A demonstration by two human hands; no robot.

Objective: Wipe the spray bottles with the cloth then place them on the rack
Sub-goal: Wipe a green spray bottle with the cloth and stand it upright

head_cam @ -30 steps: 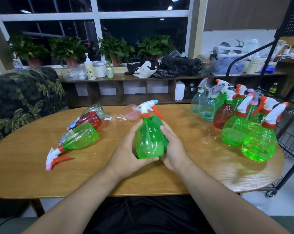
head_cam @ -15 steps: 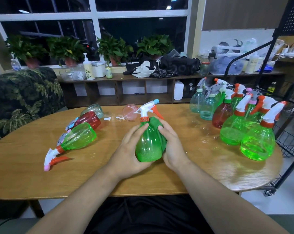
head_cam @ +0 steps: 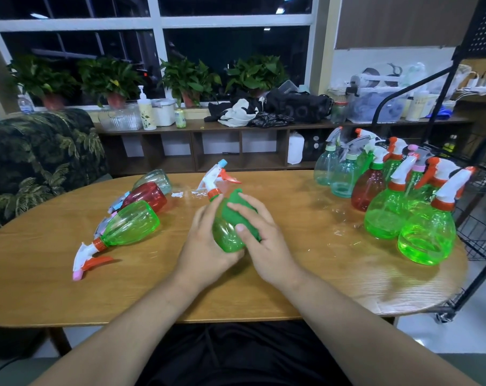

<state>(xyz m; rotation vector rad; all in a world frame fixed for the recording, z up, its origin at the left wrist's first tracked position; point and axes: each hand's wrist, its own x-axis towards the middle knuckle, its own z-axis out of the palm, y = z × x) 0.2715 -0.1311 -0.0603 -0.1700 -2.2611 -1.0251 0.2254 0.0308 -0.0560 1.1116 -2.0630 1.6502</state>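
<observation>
Tilt is the main change: the translucent green plastic spray bottle (head_cam: pixel 227 238), upright half a second ago with its trigger pointing right, now leans away, its white-and-orange spray head up and to the left. The left hand (head_cam: pixel 205 247) grips its lower body from the left and underneath, fingers curled round it. The right hand (head_cam: pixel 265 246) has slid further across the front; its fingers and thumb clutch the folded green cloth (head_cam: pixel 237 211) against the bottle's shoulder and side. Bottle and hands are over the middle of the oval wooden table (head_cam: pixel 41 288); whether the base touches the wood cannot be told.

On the table's left three bottles lie on their sides, unmoved: a green lying bottle (head_cam: pixel 130 225), a red lying bottle (head_cam: pixel 146 195) and a pale clear lying bottle (head_cam: pixel 153 178). On its right a cluster of standing spray bottles (head_cam: pixel 386 215) is packed close, beside the black wire rack (head_cam: pixel 484 229). Behind are a leaf-print sofa (head_cam: pixel 38 160), a low wooden shelf (head_cam: pixel 191 151) and potted plants (head_cam: pixel 189 79) along the dark window.
</observation>
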